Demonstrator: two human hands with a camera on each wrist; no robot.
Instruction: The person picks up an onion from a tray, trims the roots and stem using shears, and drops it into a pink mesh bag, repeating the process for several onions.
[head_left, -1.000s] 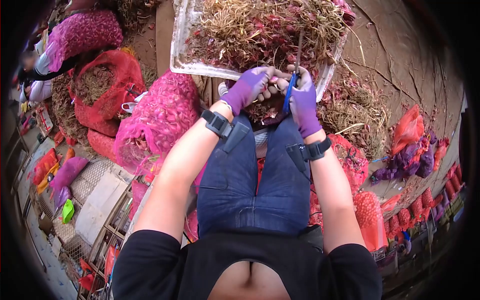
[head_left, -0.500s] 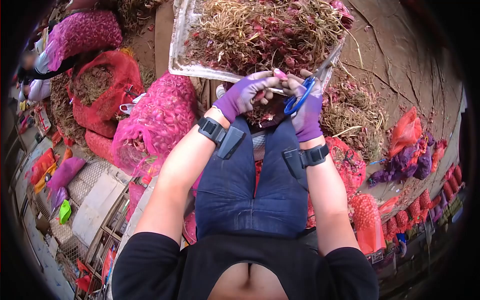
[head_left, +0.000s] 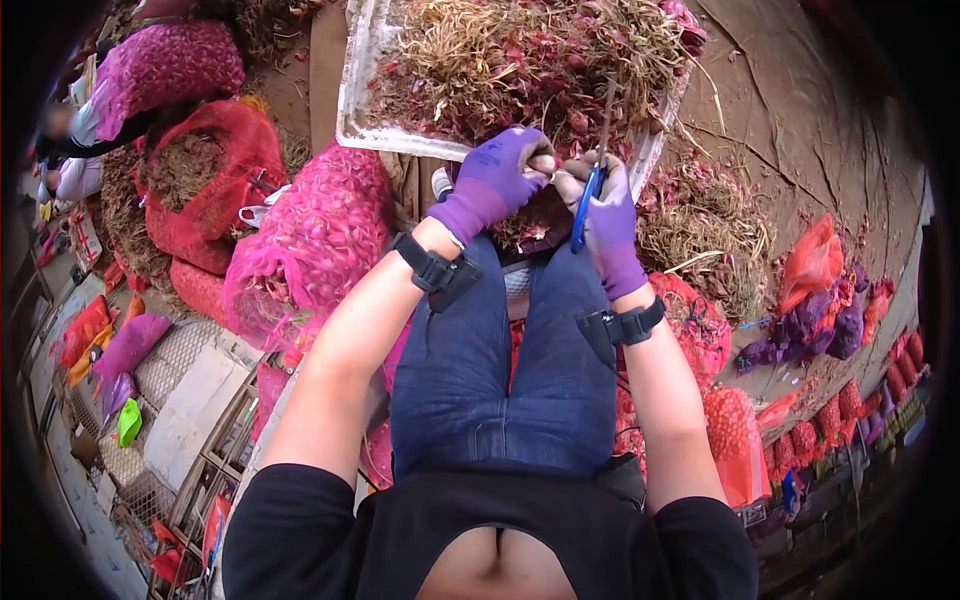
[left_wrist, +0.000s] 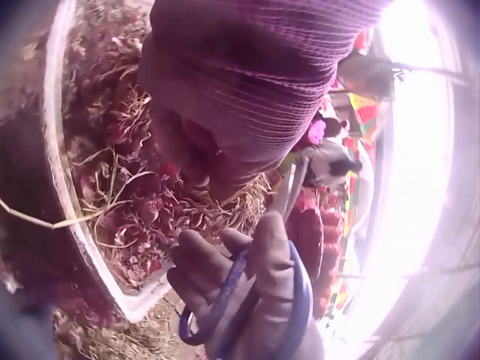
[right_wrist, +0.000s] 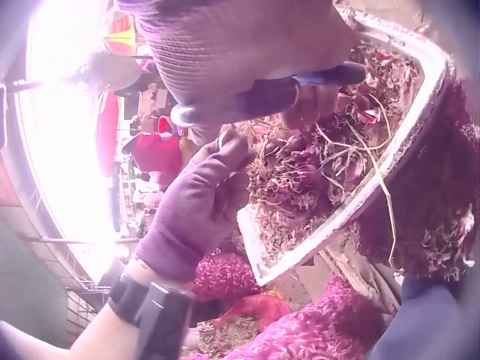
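Note:
My left hand (head_left: 500, 178), in a purple glove with pale fingertips, is curled in front of the tray, its fingertips pinching a small shallot mostly hidden by the fingers. Close to its right is my gloved right hand (head_left: 610, 215), holding scissors (head_left: 587, 205) by their blue handles. The blades point away from me, toward the heap. In the left wrist view the handle loops (left_wrist: 302, 300) lie around the right hand's fingers and thumb. Beyond both hands, a white-rimmed tray (head_left: 400, 140) bears a heap of shallots with dry stalks (head_left: 470, 50).
A pink net sack of shallots (head_left: 320, 230) stands left of my legs, with a red net bag (head_left: 215, 230) behind it. Dry trimmings (head_left: 710, 235) lie on the ground at right. Orange and purple bags (head_left: 815, 265) sit farther right. Another person (head_left: 75, 150) is at far left.
The left hand has turned over, and the shallot visible at its fingertips half a second ago is now mostly covered. The scissors swung right, then back to pointing forward.

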